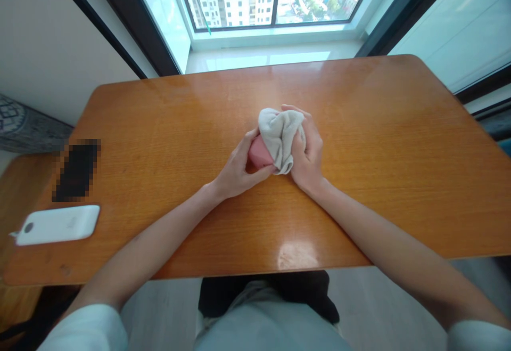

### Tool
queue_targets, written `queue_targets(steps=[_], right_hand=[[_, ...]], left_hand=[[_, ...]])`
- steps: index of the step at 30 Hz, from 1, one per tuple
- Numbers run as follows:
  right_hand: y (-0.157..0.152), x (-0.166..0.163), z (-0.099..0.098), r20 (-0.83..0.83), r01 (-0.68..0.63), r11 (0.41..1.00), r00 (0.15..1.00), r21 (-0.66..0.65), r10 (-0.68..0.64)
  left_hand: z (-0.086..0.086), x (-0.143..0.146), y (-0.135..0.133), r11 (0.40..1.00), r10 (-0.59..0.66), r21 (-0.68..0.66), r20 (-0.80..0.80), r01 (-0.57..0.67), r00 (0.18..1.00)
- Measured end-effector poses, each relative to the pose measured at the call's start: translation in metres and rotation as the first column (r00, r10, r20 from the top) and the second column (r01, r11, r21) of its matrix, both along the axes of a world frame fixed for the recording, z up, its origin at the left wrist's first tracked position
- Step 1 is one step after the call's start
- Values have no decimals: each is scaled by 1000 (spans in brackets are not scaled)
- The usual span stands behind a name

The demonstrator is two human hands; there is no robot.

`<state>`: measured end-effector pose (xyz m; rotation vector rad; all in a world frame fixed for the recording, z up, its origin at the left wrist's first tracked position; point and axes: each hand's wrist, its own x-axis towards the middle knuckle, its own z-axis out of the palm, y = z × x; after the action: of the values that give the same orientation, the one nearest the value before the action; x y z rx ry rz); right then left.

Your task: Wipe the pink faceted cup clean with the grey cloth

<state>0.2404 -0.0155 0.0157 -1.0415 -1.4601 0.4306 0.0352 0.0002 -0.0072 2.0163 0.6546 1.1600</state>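
Over the middle of the wooden table (179, 143), both my hands meet around one bundle. My left hand (238, 169) grips a smooth pink object (260, 152), thumb on the near side and fingers on the far side. What kind of object it is I cannot make out, since a whitish cloth (280, 132) covers its right part. Wrapped round the cloth from the right is my right hand (309, 151), pressing it against the pink object. Some fingers of the right hand are hidden behind the cloth.
A white power bank-like device (59, 225) with a short cable lies at the table's left edge. Behind it is a pixelated dark rectangle (76, 171). Beyond the table's far edge is a window sill (275, 55). A grey patterned cushion (30, 124) stands at the left.
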Motion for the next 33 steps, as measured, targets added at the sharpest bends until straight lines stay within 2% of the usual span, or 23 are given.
queue_targets(steps=[4, 9, 12, 15, 19, 21, 24, 27, 29, 31, 33], right_hand=[[-7, -2, 4, 106, 2, 999, 994, 53, -7], [-13, -6, 7, 182, -134, 987, 976, 84, 116], [-14, -10, 7, 188, -117, 989, 977, 94, 98], [-11, -11, 3, 72, -59, 998, 996, -17, 60], [-2, -8, -5, -220, -21, 974, 975, -228, -31], [4, -7, -9, -309, -31, 959, 949, -281, -60], [8, -6, -12, -343, -32, 949, 936, -312, -81], [5, -5, -12, -242, -15, 978, 969, -210, -37], [2, -5, -10, -83, -48, 999, 996, -27, 45], [0, -5, -9, 64, -102, 988, 993, 118, 95], [2, -6, -13, 66, -91, 988, 994, 126, 83]], left_hand=[[-4, 1, -1, 998, 47, -28, -21, -48, 999], [-9, 2, -1, 996, 77, -38, -5, -77, 997], [-9, 2, -1, 996, 86, -30, 8, -86, 996], [-5, 4, -2, 991, 132, -24, -19, -132, 991], [2, 5, -3, 989, 149, -6, -29, -150, 988], [4, 5, -4, 988, 157, -8, -30, -157, 987], [3, 4, -3, 984, 177, -13, -35, -177, 984], [-2, 3, -3, 984, 176, -2, -42, -176, 983], [-5, 2, -3, 986, 167, -10, -44, -168, 985], [-6, 2, -2, 986, 164, -27, -47, -166, 985], [-5, 2, -2, 986, 165, -11, -49, -166, 985]])
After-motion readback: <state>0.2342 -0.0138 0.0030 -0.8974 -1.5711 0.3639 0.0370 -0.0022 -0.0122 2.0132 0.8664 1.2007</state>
